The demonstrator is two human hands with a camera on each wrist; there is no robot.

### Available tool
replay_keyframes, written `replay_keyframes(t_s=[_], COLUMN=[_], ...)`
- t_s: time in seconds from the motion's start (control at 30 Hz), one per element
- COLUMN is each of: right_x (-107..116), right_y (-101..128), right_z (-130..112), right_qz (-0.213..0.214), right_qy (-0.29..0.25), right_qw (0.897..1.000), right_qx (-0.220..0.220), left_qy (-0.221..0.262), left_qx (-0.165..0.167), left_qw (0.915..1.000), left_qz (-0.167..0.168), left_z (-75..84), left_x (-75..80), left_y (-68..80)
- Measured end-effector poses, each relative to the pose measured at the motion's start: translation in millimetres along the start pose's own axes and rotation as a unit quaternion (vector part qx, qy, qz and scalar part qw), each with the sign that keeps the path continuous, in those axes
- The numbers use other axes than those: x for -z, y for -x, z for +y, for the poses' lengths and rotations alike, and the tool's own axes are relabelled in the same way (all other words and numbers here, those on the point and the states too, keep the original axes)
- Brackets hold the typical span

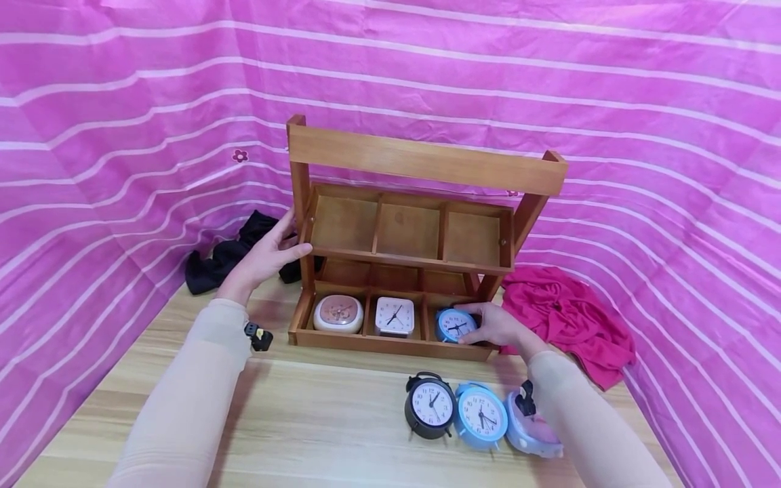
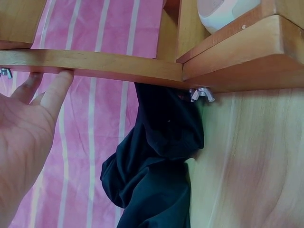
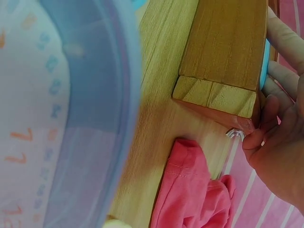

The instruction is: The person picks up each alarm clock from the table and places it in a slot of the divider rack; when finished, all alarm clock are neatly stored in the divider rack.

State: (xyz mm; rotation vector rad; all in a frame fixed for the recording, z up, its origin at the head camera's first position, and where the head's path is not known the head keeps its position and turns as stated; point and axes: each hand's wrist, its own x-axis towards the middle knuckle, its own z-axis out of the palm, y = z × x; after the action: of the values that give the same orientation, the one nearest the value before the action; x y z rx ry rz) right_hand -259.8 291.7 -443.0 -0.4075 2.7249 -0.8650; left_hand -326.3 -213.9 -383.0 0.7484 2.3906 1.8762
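A two-tier wooden rack (image 1: 421,163) stands on the table. Its lower tier holds a pink-faced white clock (image 1: 338,314), a white square clock (image 1: 394,316) and a small blue clock (image 1: 454,324) in the right compartment. My right hand (image 1: 497,325) grips that blue clock, fingers curled over it; in the right wrist view my fingers (image 3: 280,80) reach round the rack's corner (image 3: 223,71). My left hand (image 1: 268,252) rests with straight fingers against the rack's left post; its fingers (image 2: 52,95) touch the wood (image 2: 95,64) in the left wrist view.
On the table in front stand a black clock (image 1: 430,405), a blue clock (image 1: 481,415) and a lilac clock (image 1: 532,427). A black cloth (image 1: 228,254) lies left of the rack, a red cloth (image 1: 567,318) right. Pink striped sheeting walls the table.
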Motion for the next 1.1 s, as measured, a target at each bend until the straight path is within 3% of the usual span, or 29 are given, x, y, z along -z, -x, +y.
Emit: replay_keyframes(t_s=[0.57,0.77,1.1], right_x=[1,4,-19], right_y=[7,28,75], right_z=[-5,-19,-63], right_qz=[0.006,0.008,-0.046], right_qy=[0.022,0.017,0.082], right_qw=[1.0,0.998,0.986], right_qx=[0.009,0.067,0.141], left_qy=[-0.005,-0.009,-0.013], left_qx=[0.006,0.003,-0.001], left_qw=[0.9999,0.9999,0.9999], left_qz=[-0.007,-0.007,-0.007], left_z=[-3.2,-3.6,-2.2], left_x=[1.5,1.9,1.3], left_y=[-2.6,-0.9,-0.7])
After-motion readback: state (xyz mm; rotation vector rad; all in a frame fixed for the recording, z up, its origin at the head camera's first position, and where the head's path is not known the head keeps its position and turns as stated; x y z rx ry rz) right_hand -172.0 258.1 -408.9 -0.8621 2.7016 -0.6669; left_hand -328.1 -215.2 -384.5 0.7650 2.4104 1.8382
